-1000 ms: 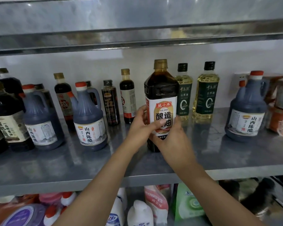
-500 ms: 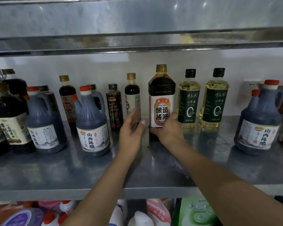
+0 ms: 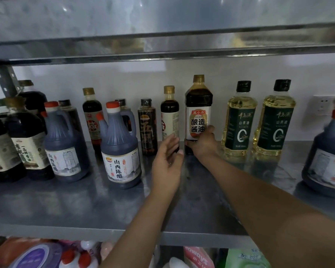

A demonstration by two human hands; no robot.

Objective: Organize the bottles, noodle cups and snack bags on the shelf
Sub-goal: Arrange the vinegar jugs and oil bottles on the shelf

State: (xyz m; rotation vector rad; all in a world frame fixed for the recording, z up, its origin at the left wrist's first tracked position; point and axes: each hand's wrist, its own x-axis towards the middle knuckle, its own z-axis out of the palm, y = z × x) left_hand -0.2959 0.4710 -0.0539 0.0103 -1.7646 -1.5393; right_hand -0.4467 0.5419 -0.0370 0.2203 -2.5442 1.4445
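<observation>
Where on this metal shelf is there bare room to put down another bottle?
The widest bare patch of the shelf lies before the two oil bottles, bordered right by a vinegar jug and left by the right hand holding the soy sauce bottle. The front edge is bare too. The left end is crowded with jugs and dark bottles.

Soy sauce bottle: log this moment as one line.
soy sauce bottle: upright on shelf | right hand: grips its base | left hand: open, beside it
</observation>
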